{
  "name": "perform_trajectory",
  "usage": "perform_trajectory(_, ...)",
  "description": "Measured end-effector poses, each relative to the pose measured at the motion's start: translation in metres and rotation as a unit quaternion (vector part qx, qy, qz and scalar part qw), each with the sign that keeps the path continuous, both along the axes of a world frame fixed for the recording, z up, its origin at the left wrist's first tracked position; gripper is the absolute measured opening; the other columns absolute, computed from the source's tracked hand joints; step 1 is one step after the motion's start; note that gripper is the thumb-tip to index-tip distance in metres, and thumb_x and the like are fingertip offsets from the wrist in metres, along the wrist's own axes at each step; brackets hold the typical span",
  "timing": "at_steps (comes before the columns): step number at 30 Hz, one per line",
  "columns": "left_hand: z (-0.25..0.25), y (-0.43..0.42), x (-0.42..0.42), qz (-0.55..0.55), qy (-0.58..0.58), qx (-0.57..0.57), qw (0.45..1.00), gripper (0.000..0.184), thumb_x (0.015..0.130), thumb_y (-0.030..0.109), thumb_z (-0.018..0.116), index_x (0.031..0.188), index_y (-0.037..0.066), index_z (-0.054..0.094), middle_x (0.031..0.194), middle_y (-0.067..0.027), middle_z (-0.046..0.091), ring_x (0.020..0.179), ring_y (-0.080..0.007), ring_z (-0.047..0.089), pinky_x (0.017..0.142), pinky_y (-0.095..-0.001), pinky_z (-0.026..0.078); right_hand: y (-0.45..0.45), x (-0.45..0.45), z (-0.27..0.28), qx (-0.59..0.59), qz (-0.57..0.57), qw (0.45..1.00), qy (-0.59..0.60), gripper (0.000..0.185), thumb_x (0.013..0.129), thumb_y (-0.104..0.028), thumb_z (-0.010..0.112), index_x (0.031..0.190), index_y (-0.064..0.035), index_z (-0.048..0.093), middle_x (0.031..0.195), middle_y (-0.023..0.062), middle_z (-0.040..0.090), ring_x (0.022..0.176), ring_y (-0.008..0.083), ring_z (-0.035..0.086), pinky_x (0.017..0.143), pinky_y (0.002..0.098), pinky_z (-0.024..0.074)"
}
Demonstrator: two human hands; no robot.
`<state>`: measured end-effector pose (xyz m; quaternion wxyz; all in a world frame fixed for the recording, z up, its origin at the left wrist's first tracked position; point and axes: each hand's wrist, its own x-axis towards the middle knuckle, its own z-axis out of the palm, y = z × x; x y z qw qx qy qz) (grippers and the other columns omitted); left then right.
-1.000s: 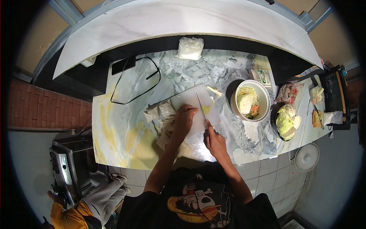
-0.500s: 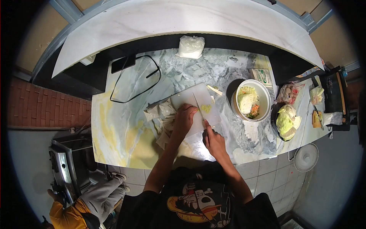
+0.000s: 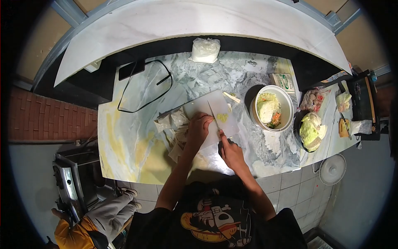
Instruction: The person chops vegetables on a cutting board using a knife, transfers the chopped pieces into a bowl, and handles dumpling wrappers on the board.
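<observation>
My right hand (image 3: 230, 150) is closed on the handle of a knife (image 3: 213, 115), whose blade points up and left over a white cutting board (image 3: 203, 102). On the board my left hand (image 3: 200, 126) is curled beside the blade, its fingertips pressed on something small and mostly hidden under them. A little heap of chopped yellow-green pieces (image 3: 222, 118) lies right of the blade. Several small clear packets (image 3: 179, 118) are bunched at the board's left side, next to my left wrist. A pale strip (image 3: 231, 97) rests off the board's upper right corner.
Right of the board stands a white tub (image 3: 287, 101) with shredded vegetables. Farther right are a cabbage (image 3: 311, 132) and a bag of reddish food (image 3: 314, 100). A white bag (image 3: 205, 50) sits at the back, a black strap (image 3: 165, 96) at left. Another person (image 3: 97, 220) is at lower left.
The knife has shifted left, away from the chopped pieces and up against my left fingertips. My right hand has moved slightly left with it, while my left hand stays nearly in place.
</observation>
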<state>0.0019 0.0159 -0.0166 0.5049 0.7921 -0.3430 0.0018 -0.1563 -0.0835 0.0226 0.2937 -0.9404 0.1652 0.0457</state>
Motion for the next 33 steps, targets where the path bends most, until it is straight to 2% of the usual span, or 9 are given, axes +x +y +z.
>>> perform_trajectory(2,-0.004,-0.001,0.000,0.000,0.019,0.003,1.000,0.007,0.083,0.004,0.064,0.088,0.002,0.069,0.087,-0.0138,0.064,0.083,-0.0350,0.062,0.076,-0.0421,0.050,0.000,0.005,0.008,-0.006,-0.001,1.000,0.029,0.063,0.091,-0.015,0.055,0.148,-0.0147,0.029,0.078,0.0267,0.064,0.069,0.0456,0.063,0.065,0.0543,0.0506)
perform_trajectory(6,0.004,0.000,0.000,0.004,0.007,0.007,1.000,0.007,0.083,0.003,0.064,0.088,0.002,0.068,0.087,-0.0139,0.064,0.083,-0.0353,0.062,0.076,-0.0423,0.050,0.000,0.011,0.002,-0.012,0.000,1.000,0.013,0.062,0.091,-0.017,0.054,0.148,-0.0151,0.029,0.075,0.0251,0.064,0.069,0.0451,0.063,0.065,0.0538,0.0508)
perform_trajectory(14,0.007,0.001,-0.002,0.009,0.029,0.012,0.999,0.008,0.083,0.004,0.063,0.088,0.002,0.069,0.087,-0.0144,0.064,0.083,-0.0358,0.062,0.075,-0.0425,0.050,0.008,0.015,0.003,-0.038,-0.019,0.999,0.026,0.061,0.089,-0.013,0.055,0.146,-0.0148,0.033,0.075,0.0223,0.064,0.068,0.0430,0.064,0.063,0.0528,0.0512)
perform_trajectory(17,0.007,0.001,-0.001,0.005,0.022,0.017,1.000,0.007,0.084,0.005,0.063,0.087,0.002,0.068,0.086,-0.0143,0.065,0.083,-0.0361,0.062,0.074,-0.0425,0.050,0.008,0.010,-0.002,-0.030,-0.028,0.999,-0.015,0.062,0.088,-0.012,0.055,0.146,-0.0135,0.033,0.075,0.0229,0.064,0.067,0.0432,0.064,0.063,0.0523,0.0513)
perform_trajectory(21,0.007,0.001,-0.001,0.010,0.036,0.017,0.999,0.007,0.083,0.005,0.064,0.087,0.002,0.069,0.087,-0.0139,0.066,0.084,-0.0359,0.063,0.075,-0.0422,0.050,0.006,0.006,0.000,-0.016,-0.032,0.999,-0.012,0.061,0.088,-0.011,0.055,0.145,-0.0115,0.034,0.076,0.0242,0.064,0.066,0.0435,0.064,0.062,0.0522,0.0512)
perform_trajectory(30,0.003,0.004,-0.001,0.008,0.028,0.024,0.999,0.007,0.081,0.005,0.069,0.087,0.003,0.071,0.087,-0.0130,0.066,0.079,-0.0310,0.065,0.071,-0.0390,0.053,0.008,0.004,-0.001,0.014,-0.058,0.997,-0.042,0.061,0.087,-0.010,0.055,0.144,-0.0098,0.034,0.073,0.0240,0.062,0.065,0.0439,0.063,0.061,0.0527,0.0500)
perform_trajectory(33,0.002,0.005,0.001,-0.002,0.005,0.027,1.000,0.010,0.081,0.005,0.069,0.090,0.002,0.072,0.087,-0.0128,0.066,0.080,-0.0303,0.065,0.072,-0.0384,0.053,0.007,0.003,-0.002,0.021,-0.054,0.998,-0.038,0.066,0.084,-0.005,0.056,0.145,-0.0115,0.031,0.075,0.0242,0.064,0.067,0.0455,0.062,0.064,0.0532,0.0499)
